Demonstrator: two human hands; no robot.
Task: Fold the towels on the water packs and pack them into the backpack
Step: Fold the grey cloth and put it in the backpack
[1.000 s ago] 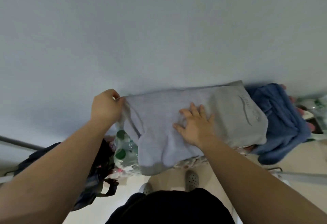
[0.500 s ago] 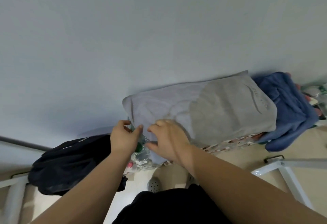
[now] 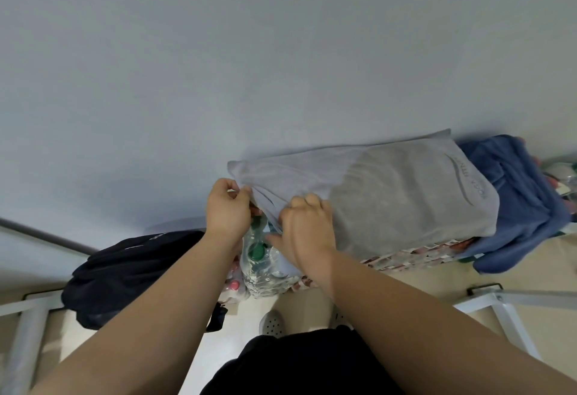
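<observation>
left hand (image 3: 228,210): we see it at the left end of the grey towel, fingers curled, thumb and fingertips pinching the towel's left edge.
right hand (image 3: 307,232): just beside the left one, knuckles up, fingers curled into the near fold of the same towel and gripping it; slightly blurred, so we cannot tell how much cloth it holds.
grey towel (image 3: 390,195): lies spread on top of the water packs against the wall, its left part a paler layer folded over the darker right part; an embroidered logo shows near its right end.
blue towel (image 3: 515,201): crumpled at the right end of the packs, touching the grey towel's right edge and hanging down over the side.
water packs (image 3: 415,254): shrink-wrapped bottles under both towels; below our hands the wrap is bare and a green bottle cap (image 3: 256,252) shows.
backpack (image 3: 125,273): dark, slumped on the floor left of the packs, under our left forearm; we cannot tell whether it is open.
wall (image 3: 249,51): plain pale grey, filling the upper view.
metal frames (image 3: 505,310): white legs on the floor at right, another at far left.
shoe (image 3: 272,323): perforated and pale, on the floor near the packs.
</observation>
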